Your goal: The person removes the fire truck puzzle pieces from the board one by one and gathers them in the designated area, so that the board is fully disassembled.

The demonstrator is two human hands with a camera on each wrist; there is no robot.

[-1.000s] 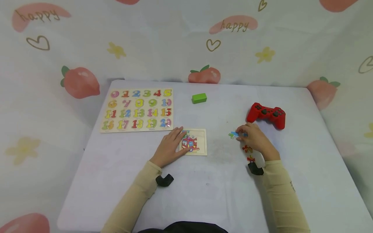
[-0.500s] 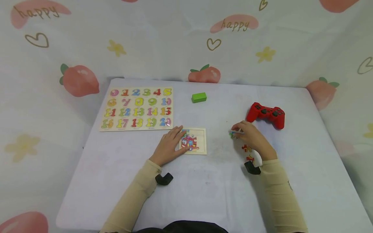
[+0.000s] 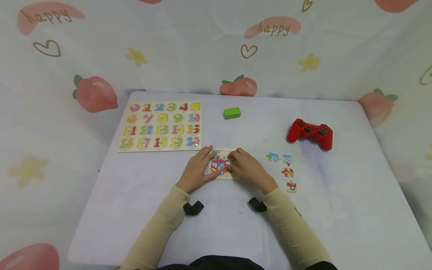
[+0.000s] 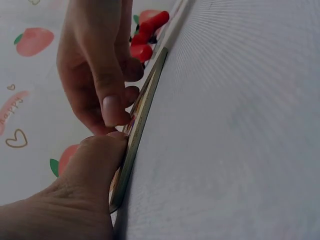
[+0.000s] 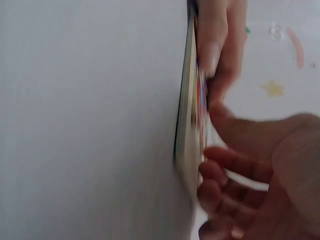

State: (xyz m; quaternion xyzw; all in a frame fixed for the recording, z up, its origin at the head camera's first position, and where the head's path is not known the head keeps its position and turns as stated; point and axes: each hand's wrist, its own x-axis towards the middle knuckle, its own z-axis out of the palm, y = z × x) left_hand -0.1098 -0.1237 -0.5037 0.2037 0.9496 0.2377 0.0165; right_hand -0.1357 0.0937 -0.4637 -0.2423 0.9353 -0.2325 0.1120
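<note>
A small wooden jigsaw puzzle board (image 3: 235,177) with a red cartoon vehicle lies in front of the person. My left hand (image 3: 197,165) rests on its left side, fingers extended along the top left and thumb (image 4: 102,150) on the near edge. Over the right part of the board, my right hand (image 3: 248,167) has its fingers bent and the fingertips close together at the picture. The puzzle piece in that hand is mostly hidden by the fingers. To the right lie several loose pieces, including a blue-green piece (image 3: 273,157) and a red-yellow piece (image 3: 288,172).
A number puzzle board (image 3: 159,126) lies at the back left of the table (image 3: 152,232). Behind the small board is a green block (image 3: 232,113). A red game controller (image 3: 309,134) sits at the back right, beyond the loose pieces.
My right hand has lifted a puzzle piece from the loose group and moved left to the small board, uncovering the other loose pieces. My left hand has stayed on the board.
</note>
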